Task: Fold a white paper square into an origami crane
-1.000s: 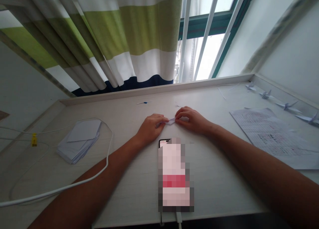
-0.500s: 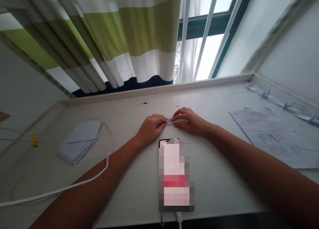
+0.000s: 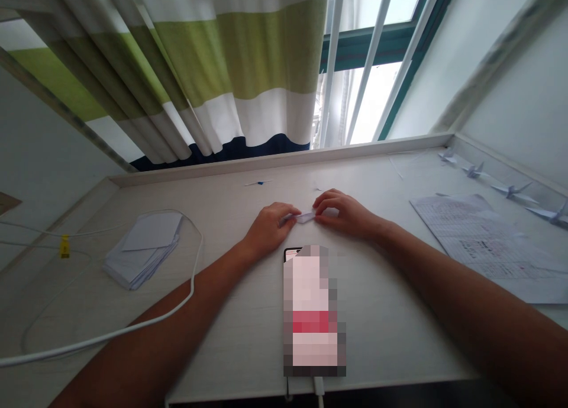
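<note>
Between my two hands, just above the white desk, is a small piece of folded white paper (image 3: 305, 218). My left hand (image 3: 274, 224) pinches its left end, thumb below and fingers over the top. At the right end, my right hand (image 3: 341, 212) grips it between thumb and curled fingertips. Only the middle of the paper shows; its ends are hidden by my fingers. Directly below my hands lies a phone (image 3: 310, 313) with a blurred screen and a cable plugged into its lower edge.
A stack of white paper squares (image 3: 144, 248) lies at left, a white cable (image 3: 195, 260) looping over it and my left forearm. Written sheets (image 3: 479, 242) lie at right. Several folded paper cranes (image 3: 510, 190) line the right edge. A small blue-and-white item (image 3: 260, 183) lies behind my hands.
My right hand has shifted slightly right and closed on the paper's right end, so more of the paper shows between my hands. My left hand stays almost in place.
</note>
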{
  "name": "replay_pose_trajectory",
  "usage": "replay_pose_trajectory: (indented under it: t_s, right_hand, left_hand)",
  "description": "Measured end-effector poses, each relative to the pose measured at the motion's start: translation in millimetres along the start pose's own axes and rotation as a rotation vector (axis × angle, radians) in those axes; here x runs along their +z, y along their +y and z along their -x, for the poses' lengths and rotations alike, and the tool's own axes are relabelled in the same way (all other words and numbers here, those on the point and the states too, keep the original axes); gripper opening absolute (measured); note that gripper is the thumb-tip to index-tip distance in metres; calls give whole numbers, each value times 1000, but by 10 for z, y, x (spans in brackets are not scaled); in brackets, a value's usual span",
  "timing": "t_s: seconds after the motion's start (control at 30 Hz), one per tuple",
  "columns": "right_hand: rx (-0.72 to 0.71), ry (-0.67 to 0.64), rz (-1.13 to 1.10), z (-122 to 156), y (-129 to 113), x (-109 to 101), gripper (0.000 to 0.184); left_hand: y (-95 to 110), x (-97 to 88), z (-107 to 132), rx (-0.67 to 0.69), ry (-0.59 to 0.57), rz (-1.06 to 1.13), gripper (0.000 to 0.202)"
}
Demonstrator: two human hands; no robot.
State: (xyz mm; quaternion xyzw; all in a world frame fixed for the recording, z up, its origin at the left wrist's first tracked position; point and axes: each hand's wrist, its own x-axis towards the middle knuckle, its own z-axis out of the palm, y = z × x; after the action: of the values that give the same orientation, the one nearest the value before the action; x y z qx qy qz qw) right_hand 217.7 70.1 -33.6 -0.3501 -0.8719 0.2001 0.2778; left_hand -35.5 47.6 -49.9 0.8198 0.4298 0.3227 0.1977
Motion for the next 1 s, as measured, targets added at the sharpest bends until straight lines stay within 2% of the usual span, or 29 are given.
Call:
replay_pose_trajectory:
  t_s: [0.2,0.4,0.57,0.67,0.77,0.9,1.0]
  right_hand:
    - [180,53,-86,-1,-54,23,14]
    - [187,-5,-91,-23,-114,66,29]
    - [256,7,-223,-30,-136,85,31]
    - [288,10,-285,-36,-142,81,32]
    - [316,41,-322,-52,-153,87,31]
    - [336,132,-370,-75,-176,116,22]
    - [326,202,-410,-84,-222,139,17]
  left_hand:
    - [14,-11,0,-11,2,17,22]
    - [16,15,10,-1,9,157,43]
    - [-5,23,4,-80,-8,179,31]
    - [-10,22,0,-60,-15,208,21]
    - [0,20,-4,-47,-19,231,19]
    - [35,2,-7,-100,-5,279,31]
    - [56,-9,-6,-170,-36,419,47]
